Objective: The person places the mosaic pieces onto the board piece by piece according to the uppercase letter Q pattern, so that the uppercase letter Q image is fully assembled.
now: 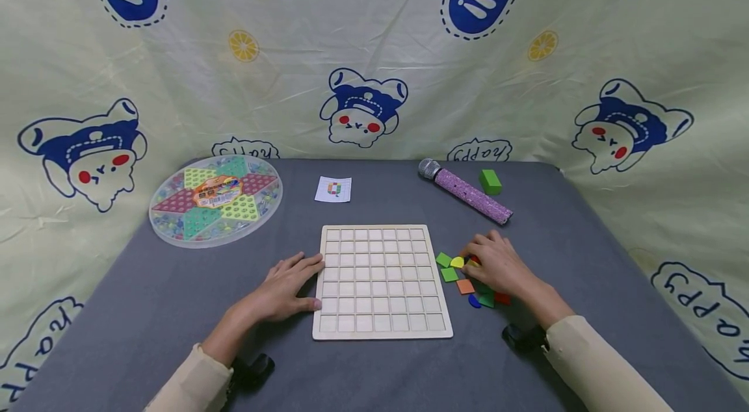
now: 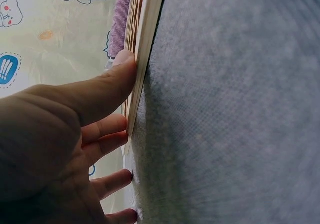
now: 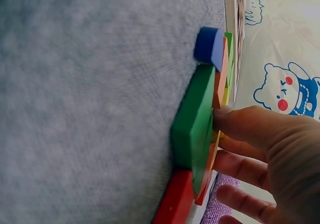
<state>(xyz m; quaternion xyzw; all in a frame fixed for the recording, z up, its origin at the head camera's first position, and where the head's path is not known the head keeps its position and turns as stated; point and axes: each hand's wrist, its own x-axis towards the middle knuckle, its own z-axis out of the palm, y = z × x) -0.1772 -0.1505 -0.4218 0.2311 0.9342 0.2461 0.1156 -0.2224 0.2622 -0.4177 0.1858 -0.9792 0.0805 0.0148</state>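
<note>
— Where the colored pieces [image 1: 468, 282] are heaped, which hand is found nearer?

— The right hand [image 1: 497, 267] is laid over them, just to the right of the wooden board [image 1: 381, 281]; the heap is touched by its relaxed, straight fingers [image 3: 245, 126], and nothing is seen pinched or gripped. The pieces lie between that hand and the board's right edge, so the board's cells are reached leftward from the heap.

— And the other hand?

— The left hand [image 1: 289, 288] is rested flat on the table [image 1: 146, 295], its thumb [image 2: 107, 87] and fingertips pressed against the board's left edge; no grasp is shown, only a bracing touch.

— How is the board made?

— Pale wood is seen, nearly square, divided into a grid of shallow cells, all unfilled. The pieces are thin, flat, smooth-faced blocks: green squares [image 1: 449, 274], a yellow rounded one [image 1: 457, 262], an orange square [image 1: 465, 286], a blue rounded one [image 3: 207, 45], a red one [image 3: 175, 199].

— What is the table covered with?

— Grey, finely woven cloth. Farther back, a glittery purple microphone [image 1: 468, 193] is laid slantwise, with a green block [image 1: 490, 182] beside it, a small card [image 1: 333, 189], and a round plastic game tray [image 1: 215, 201] at the left.
</note>
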